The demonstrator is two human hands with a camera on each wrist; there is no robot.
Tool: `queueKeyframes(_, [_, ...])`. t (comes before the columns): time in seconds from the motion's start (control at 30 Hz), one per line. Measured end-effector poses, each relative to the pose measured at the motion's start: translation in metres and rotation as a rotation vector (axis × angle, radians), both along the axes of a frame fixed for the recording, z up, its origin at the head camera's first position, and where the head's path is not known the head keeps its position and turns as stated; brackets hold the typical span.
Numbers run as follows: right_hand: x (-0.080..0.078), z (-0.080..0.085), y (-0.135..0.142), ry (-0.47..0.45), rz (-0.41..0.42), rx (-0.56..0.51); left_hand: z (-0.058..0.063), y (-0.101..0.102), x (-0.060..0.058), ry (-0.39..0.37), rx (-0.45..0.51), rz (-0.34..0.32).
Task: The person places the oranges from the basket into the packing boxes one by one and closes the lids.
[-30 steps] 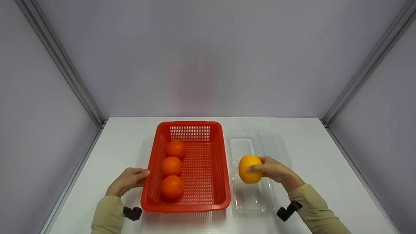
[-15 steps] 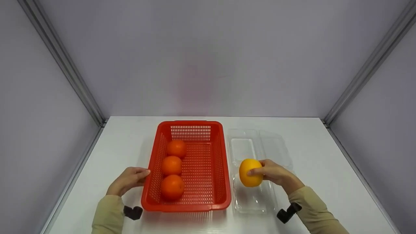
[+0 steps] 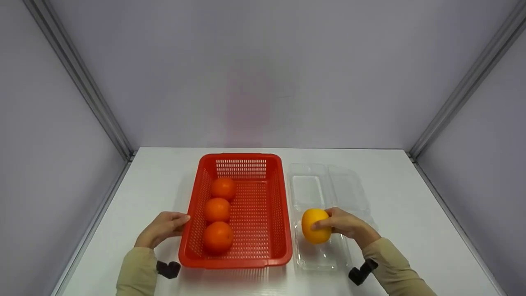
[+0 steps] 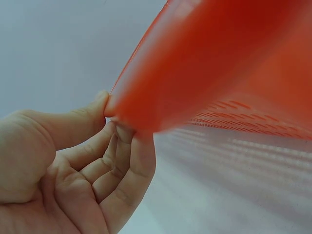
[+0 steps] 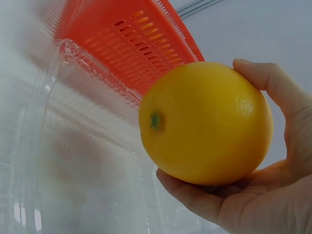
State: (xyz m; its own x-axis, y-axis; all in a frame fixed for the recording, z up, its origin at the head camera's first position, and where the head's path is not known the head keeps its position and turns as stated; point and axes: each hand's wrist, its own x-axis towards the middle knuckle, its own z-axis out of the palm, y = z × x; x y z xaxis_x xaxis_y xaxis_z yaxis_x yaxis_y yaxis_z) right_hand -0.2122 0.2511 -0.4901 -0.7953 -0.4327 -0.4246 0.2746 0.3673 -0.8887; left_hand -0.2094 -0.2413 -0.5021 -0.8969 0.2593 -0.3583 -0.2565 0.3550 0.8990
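My right hand (image 3: 345, 224) grips a yellow-orange fruit, which looks like an orange (image 5: 204, 124), with the thumb on one side and fingers on the other. A green stem mark shows on its skin in the right wrist view. Below the fruit lies a clear plastic clamshell box (image 3: 302, 257), its lid (image 3: 349, 187) folded out to the right. My left hand (image 3: 162, 228) pinches the left rim of a red plastic basket (image 3: 287, 234) between thumb and fingers, as the left wrist view also shows. Inside the basket, three deeper-coloured oranges (image 3: 218, 237) line the left side.
Basket and box stand side by side on a white table (image 3: 386, 185). A pale wall (image 3: 263, 82) rises behind the table, with grey metal posts (image 3: 82, 82) at the corners. A black wrist device (image 3: 167, 269) sits at each sleeve.
The right hand has moved the yellow-orange fruit toward the near end of the clear box, lower in the head view. The left hand keeps its hold on the basket rim.
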Motion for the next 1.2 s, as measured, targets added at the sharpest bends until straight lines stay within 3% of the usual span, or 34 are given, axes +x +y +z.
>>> queueKeyframes(0.17, [0.0,-0.005,0.0,0.017,0.023,0.052,0.0,0.0,0.001,-0.004,-0.025,0.014])
queueKeyframes(0.33, [0.002,-0.01,0.0,0.101,0.069,0.129,-0.001,0.001,0.001,-0.004,-0.032,0.024])
queueKeyframes(0.57, [0.002,-0.018,0.005,0.178,0.179,0.192,-0.001,0.001,0.001,-0.005,-0.038,0.027])
queueKeyframes(0.87, [0.001,-0.025,0.009,0.152,0.244,0.19,-0.001,-0.002,0.001,0.001,0.018,-0.025])
queueKeyframes(1.2, [0.001,-0.027,0.007,0.137,0.269,0.247,-0.001,-0.001,0.001,0.004,0.017,-0.025])
